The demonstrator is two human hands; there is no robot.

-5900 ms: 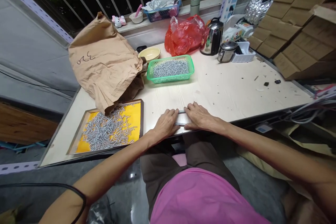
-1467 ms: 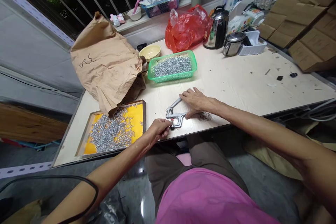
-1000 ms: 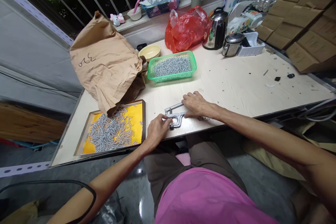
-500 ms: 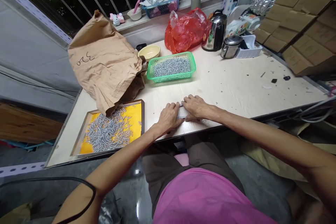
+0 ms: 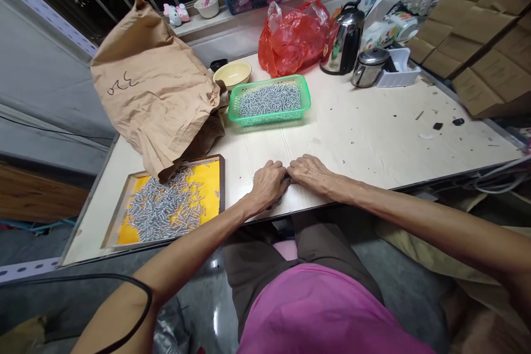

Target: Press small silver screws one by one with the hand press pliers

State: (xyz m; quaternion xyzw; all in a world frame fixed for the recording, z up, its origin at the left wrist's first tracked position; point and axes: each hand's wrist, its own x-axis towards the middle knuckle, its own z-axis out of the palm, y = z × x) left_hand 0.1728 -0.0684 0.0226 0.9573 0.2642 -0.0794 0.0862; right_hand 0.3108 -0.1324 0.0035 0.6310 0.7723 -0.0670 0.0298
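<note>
My left hand [image 5: 267,183] rests at the table's front edge with its fingers curled in. Beside it my right hand [image 5: 310,174] is closed too, the knuckles of both almost touching. A small dark bit shows between the fingers, but what they grip is mostly hidden. To the left lies a shallow wooden tray [image 5: 222,182] with a yellow bottom, holding a heap of small shiny metal pins [image 5: 160,207]. Beyond my hands stands a green plastic basket [image 5: 271,119] filled with similar small metal pieces [image 5: 271,100].
A big brown paper bag [image 5: 153,88] leans over the tray's back edge. Along the back stand a yellow bowl [image 5: 232,74], a red plastic bag [image 5: 292,38], a kettle [image 5: 343,38], a metal pot [image 5: 369,68] and a white container [image 5: 400,74]. Cardboard [image 5: 485,27] rises at the right.
My hands have drawn together and curled further, and the pale strip-like object seen between them is now covered. The camera view has shifted slightly.
</note>
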